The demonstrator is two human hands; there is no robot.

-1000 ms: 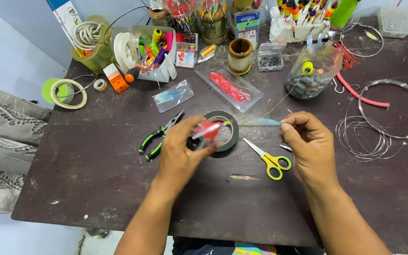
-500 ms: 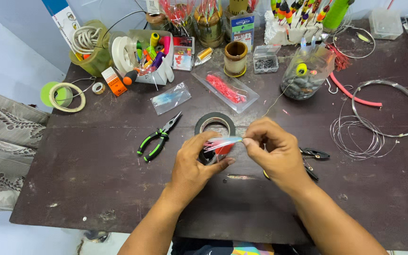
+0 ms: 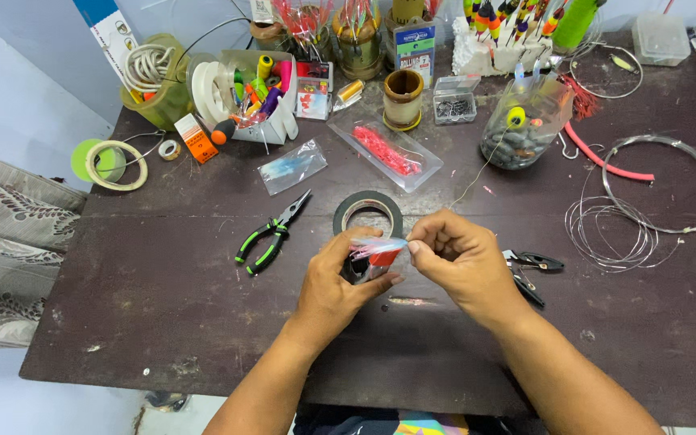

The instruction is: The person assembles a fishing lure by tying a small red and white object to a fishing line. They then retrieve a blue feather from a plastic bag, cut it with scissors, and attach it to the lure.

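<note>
My left hand (image 3: 338, 282) pinches a small red and white feathery lure (image 3: 376, 251) above the dark table (image 3: 163, 298). My right hand (image 3: 461, 259) grips the lure's right end with thumb and forefinger; a thin line runs from it up toward a glass jar (image 3: 525, 121). Both hands meet just in front of a black tape roll (image 3: 367, 214). Under my right hand lie scissors, with only their dark blades (image 3: 532, 271) showing.
Green-handled pliers (image 3: 271, 236) lie left of the hands. Two clear bags, one with blue stuff (image 3: 292, 167) and one with red (image 3: 384, 151), lie behind. Coils of wire (image 3: 646, 201) and a red tube (image 3: 602, 159) sit right. Floats, spools and boxes crowd the far edge.
My right hand moved left from beside the scissors to meet the left hand, and both came closer to me. The right hand now covers the yellow scissor handles.
</note>
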